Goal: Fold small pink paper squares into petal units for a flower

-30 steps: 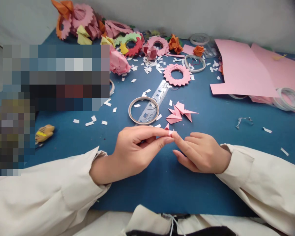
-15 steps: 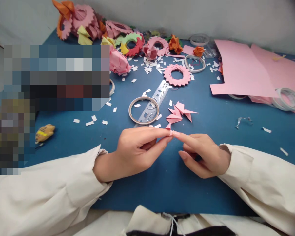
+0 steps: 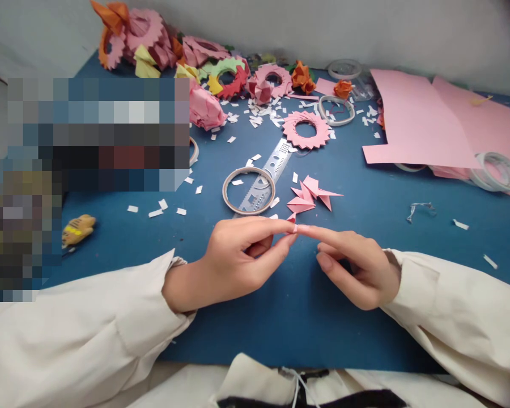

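Between the thumb and index finger of my left hand (image 3: 246, 255) is a small folded pink paper piece (image 3: 292, 219), mostly hidden by the fingers. My right hand (image 3: 352, 263) has its index finger stretched out, the tip touching that piece; its thumb is held apart and nothing is gripped. Just beyond the fingertips lie several pointed pink folded papers (image 3: 310, 195). A roll of narrow tape (image 3: 226, 198) rests over a clear stencil ruler (image 3: 276, 164) ahead of my left hand. Farther back sits a pink paper ring (image 3: 291, 130) with a toothed edge.
Large pink sheets (image 3: 425, 124) lie at the back right, with tape rolls (image 3: 488, 173) at their edge. Folded paper rings and flowers (image 3: 229, 79) crowd the back left. White paper scraps (image 3: 259, 120) are scattered about. A yellow toy-like object (image 3: 80, 229) lies at left.
My right thumb has moved slightly away from the index finger and to the right. My left hand keeps its pinch on the folded paper, almost unmoved.
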`<state>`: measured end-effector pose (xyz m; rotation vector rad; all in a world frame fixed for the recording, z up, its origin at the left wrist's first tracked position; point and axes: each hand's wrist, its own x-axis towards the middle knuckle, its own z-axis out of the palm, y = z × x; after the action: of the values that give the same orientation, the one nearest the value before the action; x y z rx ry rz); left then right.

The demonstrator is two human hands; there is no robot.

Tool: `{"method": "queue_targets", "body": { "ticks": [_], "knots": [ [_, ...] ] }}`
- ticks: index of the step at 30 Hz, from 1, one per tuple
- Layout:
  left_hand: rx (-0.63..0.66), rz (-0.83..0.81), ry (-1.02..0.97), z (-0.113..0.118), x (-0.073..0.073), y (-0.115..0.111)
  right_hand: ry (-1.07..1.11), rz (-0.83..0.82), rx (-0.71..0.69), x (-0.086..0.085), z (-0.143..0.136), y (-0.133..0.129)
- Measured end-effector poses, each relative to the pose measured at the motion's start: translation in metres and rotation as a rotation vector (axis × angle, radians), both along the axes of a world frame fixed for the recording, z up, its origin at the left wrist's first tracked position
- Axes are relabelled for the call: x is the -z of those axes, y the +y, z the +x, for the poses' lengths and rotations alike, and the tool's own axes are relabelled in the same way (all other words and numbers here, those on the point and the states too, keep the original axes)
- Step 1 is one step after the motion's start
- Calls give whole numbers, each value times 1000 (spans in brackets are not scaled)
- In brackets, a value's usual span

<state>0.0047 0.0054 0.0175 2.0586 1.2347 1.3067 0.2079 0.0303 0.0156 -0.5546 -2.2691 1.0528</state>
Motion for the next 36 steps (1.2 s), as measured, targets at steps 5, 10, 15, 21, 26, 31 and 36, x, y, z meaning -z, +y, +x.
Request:
{"method": "queue_targets", "body": {
  "ticks": [5, 10, 15, 21, 26, 31, 36],
  "knots": [
    [-6, -144, -108, 1, -1, 0, -31, 57, -69, 5, 1, 1],
    [-50, -225, -164, 4, 0, 2, -54, 61, -147, 11, 2, 2],
    [-60, -196, -155, 4, 1, 2, -57, 73, -153, 11, 2, 2],
    [-49, -137, -104, 3, 1, 1, -26, 102, -122, 8, 1, 2],
    [-35, -77, -69, 2, 3, 2, -24, 108, -106, 8, 2, 2],
    [-7, 25, -2, 1, 3, 2, 10, 112, -66, 7, 2, 2],
    [20, 79, 41, 0, 1, 0, 25, 119, -42, 6, 3, 1]
  ]
}}
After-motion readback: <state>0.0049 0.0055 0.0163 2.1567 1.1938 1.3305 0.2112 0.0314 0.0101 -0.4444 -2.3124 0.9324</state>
